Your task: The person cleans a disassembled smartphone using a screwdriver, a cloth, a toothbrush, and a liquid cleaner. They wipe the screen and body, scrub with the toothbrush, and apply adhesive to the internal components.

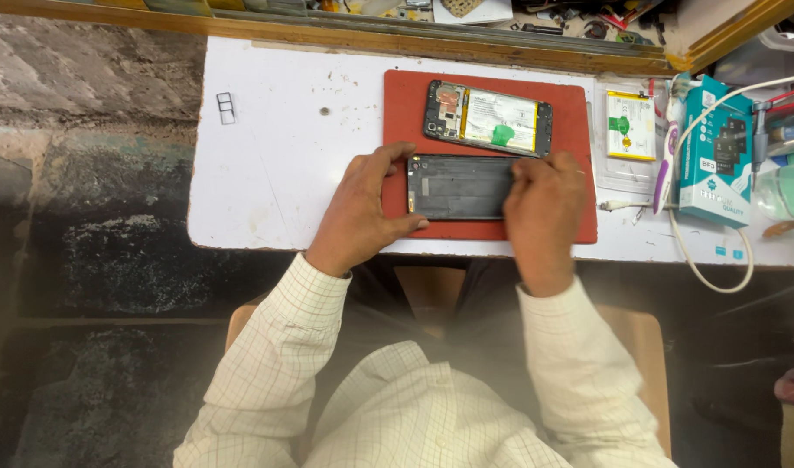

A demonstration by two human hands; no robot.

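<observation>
Bare white tabletop (267,147) spreads open across the left of the frame. The red mat (403,104) is crowded by an opened phone (488,119) above a dark back cover (460,186). At right, a spare battery (630,125), teal box (716,147) and white cable (700,260) block passage, perhaps with small tools.

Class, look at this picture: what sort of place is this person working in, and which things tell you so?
Probably a phone repair bench. An opened phone with its battery showing lies on a red mat, both hands hold a dark phone back panel, and a spare battery sits nearby.
</observation>
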